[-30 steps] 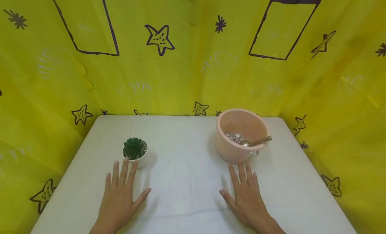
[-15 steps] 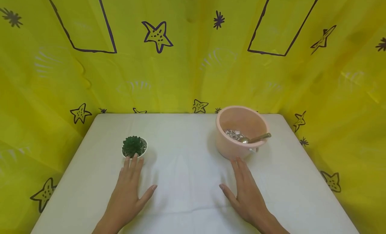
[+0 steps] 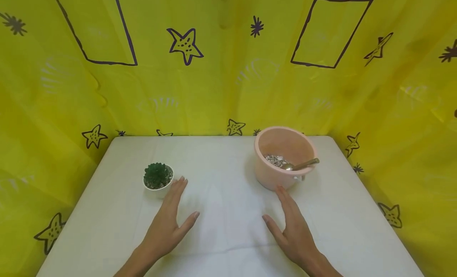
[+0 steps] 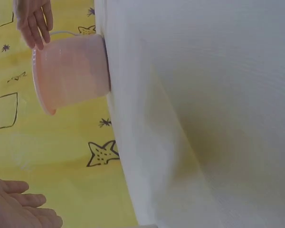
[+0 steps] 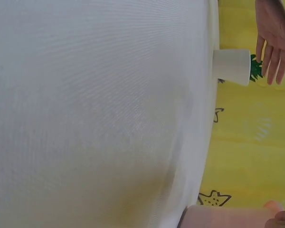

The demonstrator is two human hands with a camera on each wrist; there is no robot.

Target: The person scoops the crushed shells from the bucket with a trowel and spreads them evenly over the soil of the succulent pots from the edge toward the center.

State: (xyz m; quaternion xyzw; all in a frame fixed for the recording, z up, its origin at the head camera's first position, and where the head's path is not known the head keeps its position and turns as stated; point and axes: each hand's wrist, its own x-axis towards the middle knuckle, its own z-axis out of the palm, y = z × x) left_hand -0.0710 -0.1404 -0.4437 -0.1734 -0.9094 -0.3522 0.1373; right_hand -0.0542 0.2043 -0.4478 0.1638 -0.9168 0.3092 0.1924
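My left hand [image 3: 168, 225] hovers over the white table with straight fingers and the thumb spread, its fingertips beside the right rim of a small white pot. A green succulent [image 3: 156, 174] grows from gravel in that pot [image 3: 157, 193]. In front of a pink bucket [image 3: 273, 176], my right hand [image 3: 294, 231] is held with fingers extended and thumb apart, holding nothing. The bucket contains greyish-white pebbles or chips [image 3: 275, 160]. A metal spoon [image 3: 305, 164] leans inside it, its handle sticking out over the right rim. In the left wrist view the bucket's handle [image 4: 64, 33] shows as a pale loop.
The pot stands at the left and the bucket at the right of a white cloth-covered table [image 3: 217, 197]. A yellow curtain [image 3: 210, 90] with drawn stars and frames closes off the back and both sides.
My left hand has shifted right, from in front of the pot to beside it, and turned with its fingers pointing rightward. The right hand has turned slightly with its fingers closer together.
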